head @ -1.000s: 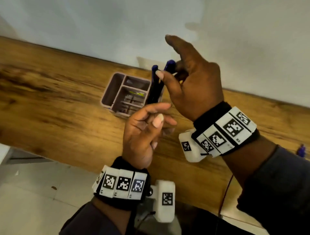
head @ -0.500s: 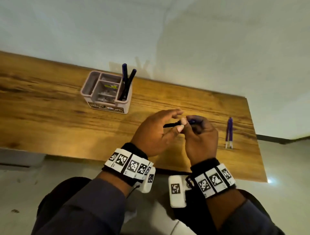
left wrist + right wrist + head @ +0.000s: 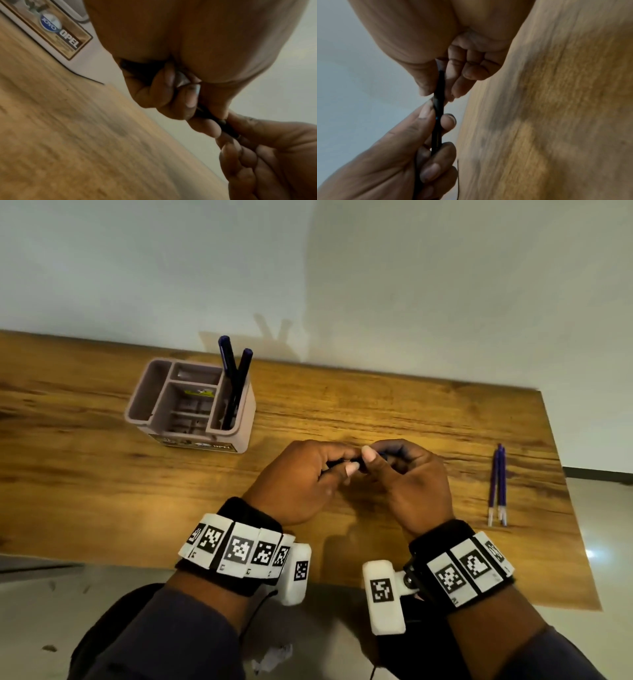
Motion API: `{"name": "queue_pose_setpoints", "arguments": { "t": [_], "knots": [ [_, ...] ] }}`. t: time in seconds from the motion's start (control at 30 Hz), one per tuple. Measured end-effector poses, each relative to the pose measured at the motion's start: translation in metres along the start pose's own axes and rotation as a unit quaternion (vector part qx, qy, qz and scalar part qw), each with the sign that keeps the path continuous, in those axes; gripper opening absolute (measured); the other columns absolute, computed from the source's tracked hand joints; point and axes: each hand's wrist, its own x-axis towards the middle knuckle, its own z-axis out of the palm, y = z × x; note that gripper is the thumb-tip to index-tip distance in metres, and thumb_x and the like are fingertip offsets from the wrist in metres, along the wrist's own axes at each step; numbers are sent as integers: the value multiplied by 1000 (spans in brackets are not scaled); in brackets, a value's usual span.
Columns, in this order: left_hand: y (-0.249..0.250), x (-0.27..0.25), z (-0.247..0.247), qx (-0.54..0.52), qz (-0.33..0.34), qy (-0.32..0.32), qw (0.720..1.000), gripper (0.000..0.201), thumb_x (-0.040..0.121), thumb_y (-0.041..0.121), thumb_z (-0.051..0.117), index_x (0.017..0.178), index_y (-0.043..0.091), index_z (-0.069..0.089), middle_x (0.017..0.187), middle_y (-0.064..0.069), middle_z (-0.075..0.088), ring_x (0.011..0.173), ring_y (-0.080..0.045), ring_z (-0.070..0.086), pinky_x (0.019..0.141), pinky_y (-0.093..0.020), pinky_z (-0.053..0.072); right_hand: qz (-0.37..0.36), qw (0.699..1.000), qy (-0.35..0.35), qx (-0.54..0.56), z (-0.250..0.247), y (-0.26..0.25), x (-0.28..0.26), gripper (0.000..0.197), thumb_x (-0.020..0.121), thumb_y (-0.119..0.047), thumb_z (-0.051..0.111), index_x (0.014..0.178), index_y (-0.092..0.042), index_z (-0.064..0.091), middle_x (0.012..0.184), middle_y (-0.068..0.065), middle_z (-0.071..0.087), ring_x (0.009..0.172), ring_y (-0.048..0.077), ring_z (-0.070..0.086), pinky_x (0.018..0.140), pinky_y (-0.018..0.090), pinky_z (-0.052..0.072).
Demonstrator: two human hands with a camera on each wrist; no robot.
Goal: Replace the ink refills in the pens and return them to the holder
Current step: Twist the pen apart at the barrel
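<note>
Both hands hold one dark pen [image 3: 344, 464] level above the middle of the wooden table [image 3: 376, 412]. My left hand [image 3: 308, 477] grips its left half, thumb and fingers curled round the barrel. My right hand [image 3: 407, 474] pinches the right half. The right wrist view shows the pen [image 3: 438, 112] running between the two sets of fingers; in the left wrist view the pen [image 3: 221, 123] is mostly covered. Two dark pens [image 3: 234, 385] stand in the right slot of the grey-pink holder [image 3: 144, 395] at the back left. Blue refills [image 3: 498, 484] lie at the right.
The holder's other compartments hold small bits, one yellow-green. A white wall runs behind the table. The table's right edge is just past the refills, and its front edge lies under my wrists. Pale floor shows below.
A second ago my right hand was up at the holder among the pens. Both hands have since come down to the table's middle and closed on one pen between them.
</note>
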Motion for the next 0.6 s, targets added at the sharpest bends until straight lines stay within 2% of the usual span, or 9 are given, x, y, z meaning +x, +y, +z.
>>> {"name": "queue_pose_setpoints", "arguments": {
  "t": [0.1, 0.17, 0.2, 0.27, 0.33, 0.37, 0.43, 0.53, 0.6],
  "knots": [
    [1, 10, 2, 24, -12, -1, 1000, 24, 100, 25, 63, 117, 35, 77, 79, 36, 69, 80, 10, 66, 71, -12, 47, 12, 999, 6, -31, -3, 1, 7, 8, 83, -27, 79, 85, -21, 74, 82, 25, 71, 78, 52, 65, 68, 65, 55],
    [0, 15, 2, 23, -24, 1, 999, 24, 97, 32, 67, 118, 40, 75, 99, 31, 75, 93, 11, 68, 82, -22, 57, 25, 999, 8, -39, -6, 2, 11, 5, 85, -22, 77, 86, -20, 73, 81, 17, 74, 78, 43, 70, 70, 57, 59],
    [-1, 16, 1, 19, -33, 5, 999, 25, 95, 36, 70, 119, 42, 74, 110, 28, 76, 102, 10, 69, 89, -28, 59, 32, 999, 8, -39, -7, 2, 12, 5, 85, -20, 77, 87, -18, 73, 80, 13, 75, 77, 37, 72, 71, 52, 60],
    [-4, 18, 1, 21, -42, 2, 999, 29, 92, 43, 72, 121, 46, 72, 119, 26, 73, 111, 9, 67, 96, -32, 58, 41, 998, 6, -41, -10, 3, 14, 5, 86, -17, 76, 88, -16, 72, 79, 6, 77, 74, 24, 74, 69, 41, 60],
    [-6, 17, -1, 47, -56, -15, 997, 33, 91, 50, 71, 123, 46, 70, 114, 24, 76, 105, 6, 69, 92, -29, 57, 51, 997, 32, -46, -12, 3, 16, 6, 87, -21, 75, 88, -17, 71, 77, 2, 77, 70, 16, 72, 67, 33, 57],
    [-7, 17, -2, 56, -68, -18, 996, 33, 90, 52, 71, 122, 43, 71, 103, 23, 77, 97, 5, 70, 85, -27, 57, 61, 995, 60, -50, -14, 4, 18, 9, 87, -24, 75, 89, -18, 70, 76, 2, 77, 68, 15, 72, 65, 33, 56],
    [-8, 16, -6, 53, -97, -7, 994, 20, 91, 47, 72, 107, 36, 67, 82, 20, 71, 77, 3, 66, 70, -25, 50, 87, 987, 119, -68, -20, 5, 22, 19, 85, -34, 76, 91, -19, 66, 73, 2, 77, 62, 10, 71, 57, 30, 52],
    [-9, 14, -8, 15, -86, 4, 996, 8, 94, 34, 71, 93, 31, 65, 74, 9, 71, 66, -8, 66, 65, -32, 53, 99, 976, 138, -139, -25, 8, 26, 32, 78, -46, 79, 85, -19, 64, 67, 1, 75, 58, 14, 69, 52, 27, 48],
    [-5, 13, -9, -23, -56, -5, 998, 7, 97, 35, 68, 103, 37, 72, 77, 4, 74, 67, -14, 69, 65, -40, 58, 87, 969, 127, -196, -24, 9, 26, 34, 74, -49, 81, 79, -19, 66, 67, -1, 72, 56, 13, 63, 50, 25, 46]
  ]
}}
